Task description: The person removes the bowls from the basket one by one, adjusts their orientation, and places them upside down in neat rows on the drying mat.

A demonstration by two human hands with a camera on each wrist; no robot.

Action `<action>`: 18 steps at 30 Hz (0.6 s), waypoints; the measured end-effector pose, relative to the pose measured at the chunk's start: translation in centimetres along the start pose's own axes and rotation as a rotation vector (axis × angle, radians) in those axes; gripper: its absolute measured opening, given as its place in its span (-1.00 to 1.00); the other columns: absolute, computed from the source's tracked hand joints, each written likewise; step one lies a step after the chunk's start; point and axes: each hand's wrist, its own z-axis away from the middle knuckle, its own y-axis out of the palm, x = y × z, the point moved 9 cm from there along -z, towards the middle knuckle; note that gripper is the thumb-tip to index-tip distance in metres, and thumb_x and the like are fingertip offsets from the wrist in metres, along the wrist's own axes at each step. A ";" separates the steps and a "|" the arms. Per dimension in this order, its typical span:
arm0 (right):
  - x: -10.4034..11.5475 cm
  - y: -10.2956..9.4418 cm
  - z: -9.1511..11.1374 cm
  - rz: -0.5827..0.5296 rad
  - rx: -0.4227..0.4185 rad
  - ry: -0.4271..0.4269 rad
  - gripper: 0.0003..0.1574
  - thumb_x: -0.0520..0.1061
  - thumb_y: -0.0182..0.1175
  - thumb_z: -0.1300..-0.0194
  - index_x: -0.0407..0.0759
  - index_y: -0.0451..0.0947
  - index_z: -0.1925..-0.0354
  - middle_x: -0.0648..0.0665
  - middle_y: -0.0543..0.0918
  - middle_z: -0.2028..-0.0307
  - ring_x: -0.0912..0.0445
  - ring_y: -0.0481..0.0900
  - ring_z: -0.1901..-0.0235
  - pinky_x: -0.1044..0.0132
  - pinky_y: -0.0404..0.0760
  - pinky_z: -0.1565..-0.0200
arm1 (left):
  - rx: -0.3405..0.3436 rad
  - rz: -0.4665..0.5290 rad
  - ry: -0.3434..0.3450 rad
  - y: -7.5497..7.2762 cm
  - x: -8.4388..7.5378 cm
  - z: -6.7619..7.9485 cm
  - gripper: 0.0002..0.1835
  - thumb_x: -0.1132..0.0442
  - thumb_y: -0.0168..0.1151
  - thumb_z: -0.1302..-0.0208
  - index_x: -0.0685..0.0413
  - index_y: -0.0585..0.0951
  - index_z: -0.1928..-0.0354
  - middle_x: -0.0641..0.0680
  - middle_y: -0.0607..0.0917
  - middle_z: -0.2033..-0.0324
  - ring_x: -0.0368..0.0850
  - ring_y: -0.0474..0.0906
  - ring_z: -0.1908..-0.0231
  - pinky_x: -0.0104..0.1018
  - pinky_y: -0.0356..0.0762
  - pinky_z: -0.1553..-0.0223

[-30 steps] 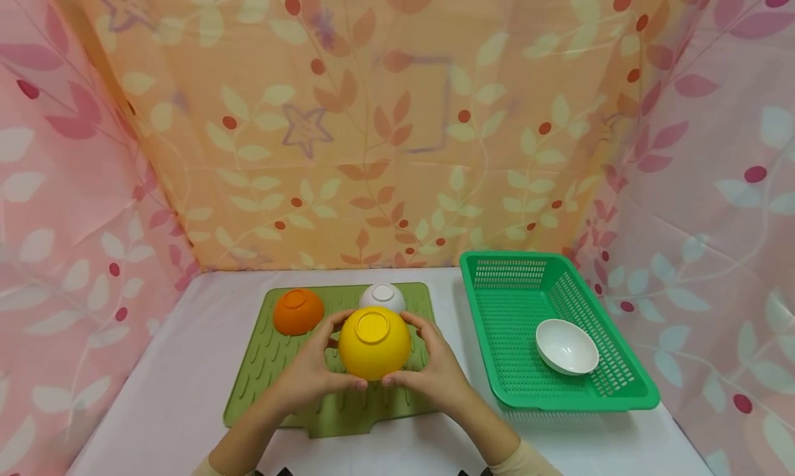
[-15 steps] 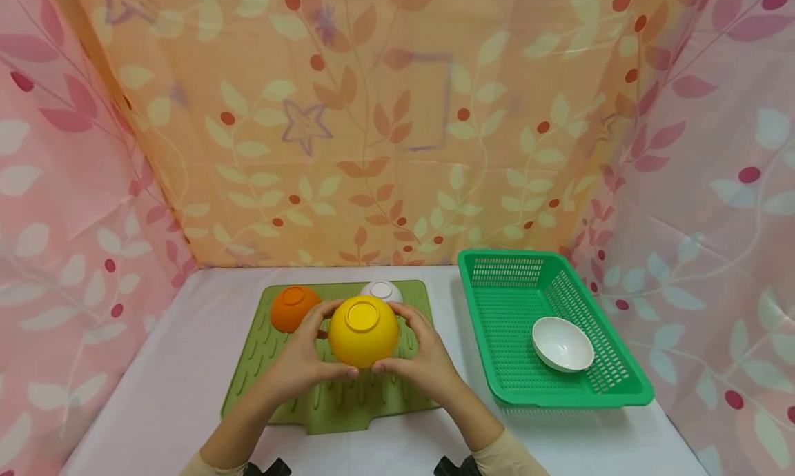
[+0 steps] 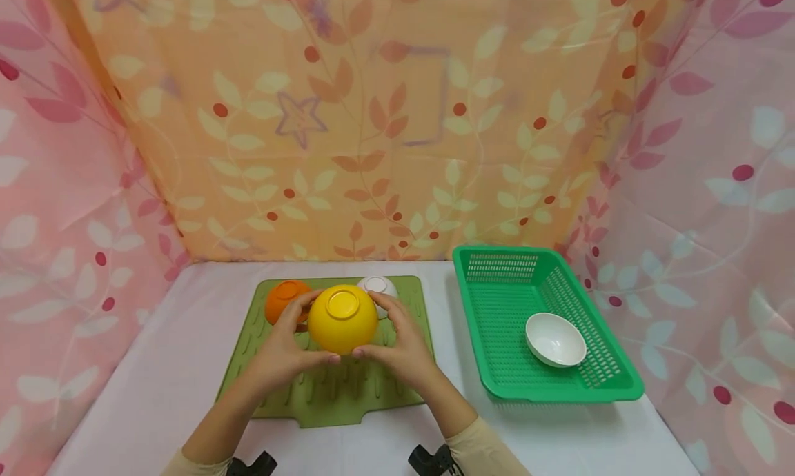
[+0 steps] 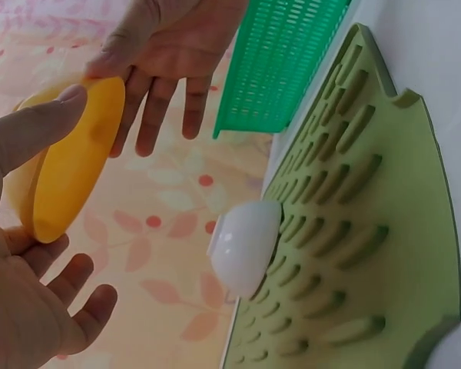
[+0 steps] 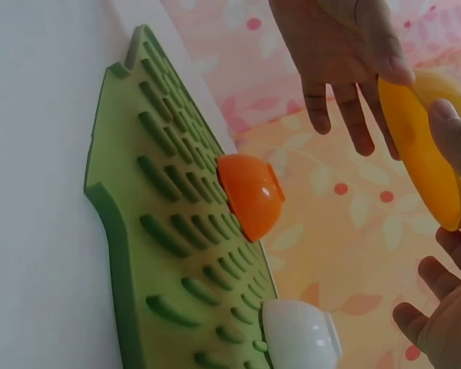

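A yellow bowl [image 3: 343, 321], upside down with its foot ring upward, is held above the green ridged mat [image 3: 335, 400]. My left hand [image 3: 282, 348] grips its left side, thumb at the near rim. On the right side my right hand [image 3: 400, 345] grips it the same way. In both wrist views the bowl hangs clear of the mat, and its hollow side shows. Behind it an orange bowl [image 3: 284, 300] sits upside down at the mat's back left. An upturned white bowl [image 3: 379, 286] rests at the back, partly hidden by the right hand.
A green plastic basket [image 3: 475, 324] stands to the right of the mat. Inside it a second white bowl [image 3: 555, 339] lies mouth up, slightly tilted. Floral curtains [image 3: 373, 131] enclose the white table [image 3: 161, 365] at the back and both sides.
Both hands have carried the yellow bowl leftward and slightly away across the head view, now partly in front of the orange bowl. The whole scene has also shifted a little left and up.
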 end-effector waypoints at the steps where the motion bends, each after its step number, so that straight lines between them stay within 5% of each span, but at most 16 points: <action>1: 0.0 0.2 -0.1 0.001 0.001 -0.001 0.13 0.09 0.58 -0.07 0.19 0.28 -0.52 0.14 0.32 -0.47 0.01 0.22 -0.49 -0.31 0.23 -0.41 | -0.001 -0.002 -0.011 -0.1 0.3 0.0 0.15 0.00 0.70 0.08 -0.14 0.20 -0.53 0.06 0.44 -0.34 0.12 0.42 -0.24 0.22 0.45 -0.21; 6: 0.0 1.9 -0.4 -0.045 0.030 0.032 0.09 0.07 0.57 -0.09 0.21 0.27 -0.50 0.14 0.33 -0.46 0.02 0.28 -0.46 -0.27 0.24 -0.43 | -0.009 -0.019 -0.046 -1.1 1.6 0.6 0.17 -0.01 0.69 0.06 -0.20 0.17 -0.56 0.08 0.43 -0.33 0.17 0.44 -0.19 0.33 0.45 -0.18; 13: -0.2 4.2 -0.8 -0.047 0.043 0.043 0.09 0.07 0.59 -0.07 0.21 0.28 -0.48 0.12 0.36 -0.43 0.09 0.30 -0.44 -0.19 0.23 -0.46 | -0.014 -0.070 0.001 -2.6 2.9 1.4 0.15 -0.07 0.68 0.08 -0.29 0.20 -0.54 0.02 0.46 -0.29 0.04 0.38 -0.24 0.22 0.42 -0.18; 18: -0.5 6.4 -0.8 -0.047 0.075 0.074 0.11 0.12 0.59 -0.07 0.25 0.26 -0.49 0.16 0.37 -0.41 0.13 0.29 -0.44 -0.18 0.23 -0.46 | 0.005 -0.105 -0.060 -3.9 4.5 2.3 0.16 -0.06 0.67 0.05 -0.23 0.16 -0.56 0.13 0.40 -0.38 0.15 0.41 -0.24 0.26 0.48 -0.15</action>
